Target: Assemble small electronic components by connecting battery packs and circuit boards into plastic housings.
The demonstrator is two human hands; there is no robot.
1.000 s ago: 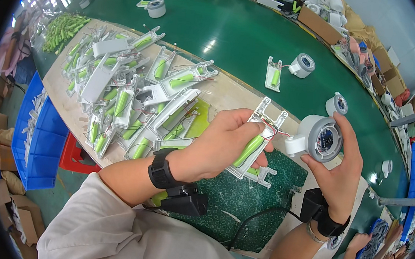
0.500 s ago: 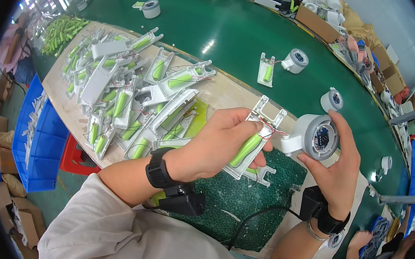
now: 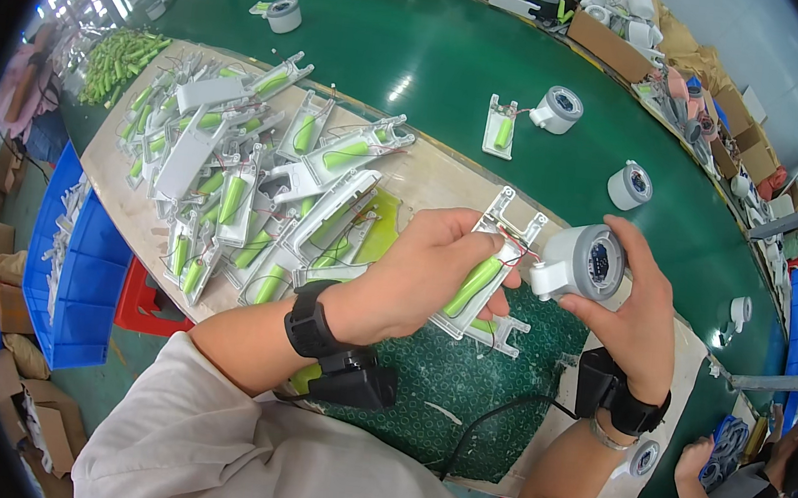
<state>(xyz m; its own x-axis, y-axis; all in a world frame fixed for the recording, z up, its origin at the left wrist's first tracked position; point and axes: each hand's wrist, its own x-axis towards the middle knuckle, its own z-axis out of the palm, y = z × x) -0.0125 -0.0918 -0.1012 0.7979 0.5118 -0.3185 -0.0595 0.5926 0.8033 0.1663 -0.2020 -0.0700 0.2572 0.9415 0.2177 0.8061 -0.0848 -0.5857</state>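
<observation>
Pinching a white handle shell [image 3: 491, 287] between thumb and fingers, the left hand [image 3: 421, 270] is holding it above a green mat [image 3: 508, 408]. The shell's long axis is running slantwise from near left to far right, its two-pronged end pointing away and to the right. A green cell [image 3: 473, 287] is lying along that same axis inside it. The right hand [image 3: 637, 325] is grasping a round white head [image 3: 578, 261] by its grey rim with thumb and fingertips; the open face is turning rightward, while the short neck is pointing left toward the shell. Thin red wires [image 3: 522, 248] are bridging the small gap between the two. Beneath the left hand, a second shell [image 3: 506, 336] is lying with its prongs pointing right. Leftward, a pile of shells [image 3: 232, 185] is crowding the tan board [image 3: 453, 182], whose far edge is running diagonally beyond the hands. Past that edge, a green tabletop [image 3: 392, 23] is offering wide room, with a loose round head [image 3: 629, 187] standing near the right hand.
</observation>
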